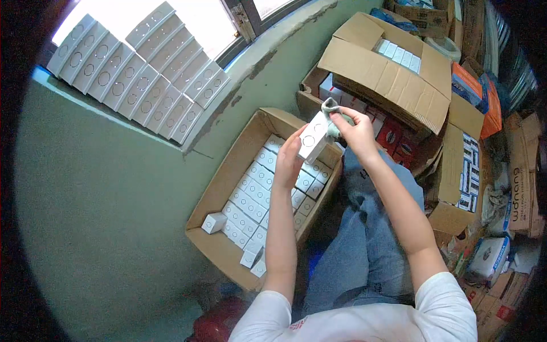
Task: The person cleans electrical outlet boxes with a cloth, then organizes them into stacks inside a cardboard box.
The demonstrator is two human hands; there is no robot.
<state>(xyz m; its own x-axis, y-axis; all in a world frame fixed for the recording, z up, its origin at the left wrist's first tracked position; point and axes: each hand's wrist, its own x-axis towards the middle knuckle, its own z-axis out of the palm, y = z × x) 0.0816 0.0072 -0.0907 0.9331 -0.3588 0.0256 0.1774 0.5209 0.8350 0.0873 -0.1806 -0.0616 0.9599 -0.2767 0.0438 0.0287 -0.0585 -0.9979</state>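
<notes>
My left hand (289,158) is wrapped round a white rectangular box (313,138) with round outlines on its face, tilted above an open carton. Close by on the right, my right hand (354,129) pinches a pale greenish cloth (331,108) against the upper end of the box. Below them the open cardboard carton (212,255) holds rows of similar white boxes (246,204). One loose white box (214,223) lies at the carton's left side, on top of the others.
White boxes (126,74) stand stacked in rows on the window sill at upper left. Another open carton (393,85) sits at upper right, above red boxes (390,135). More cartons and packages (489,259) crowd the right side. A green wall (114,199) borders the left.
</notes>
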